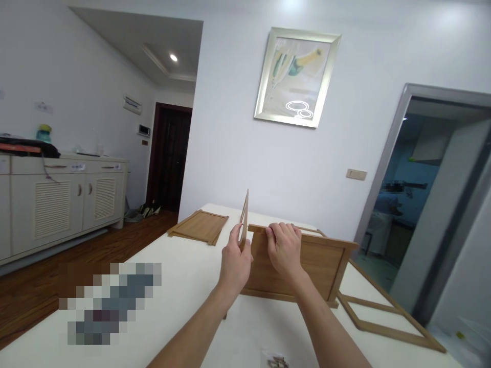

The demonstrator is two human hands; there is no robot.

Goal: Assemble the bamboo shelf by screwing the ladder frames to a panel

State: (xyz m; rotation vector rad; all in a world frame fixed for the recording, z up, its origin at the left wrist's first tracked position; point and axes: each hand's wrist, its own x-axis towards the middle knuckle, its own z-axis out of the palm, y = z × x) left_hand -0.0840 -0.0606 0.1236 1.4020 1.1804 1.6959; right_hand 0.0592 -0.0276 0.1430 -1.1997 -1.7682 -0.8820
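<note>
Wooden panel: is standing on edge on the white table, its broad face turning toward the person; everything below is being placed by it.
Right hand: is closing over the panel's top edge, a little left of that edge's middle, fingers bending over the rim; the panel is hanging directly below the knuckles and extending to both sides, farther to the right.
Left hand: is pinching a thin wooden piece at the panel's left end, thumb lying on the side nearer the panel, fingers on the other.
Thin piece: is pointing up out of the left hand's grip, showing edge-on and rising above the panel's top; whether it is touching the panel, I cannot tell.
Second panel: is lying flat on the table, left of the standing panel and beyond the left hand, well apart from it.
Open frame: is lying to the right of the panel, its bars surrounding bare tabletop.
Small hardware: is resting on the near side of the panel, partly cut off by the view's lower edge.
Framed picture: is hanging on the wall beyond and above the panel.
</note>
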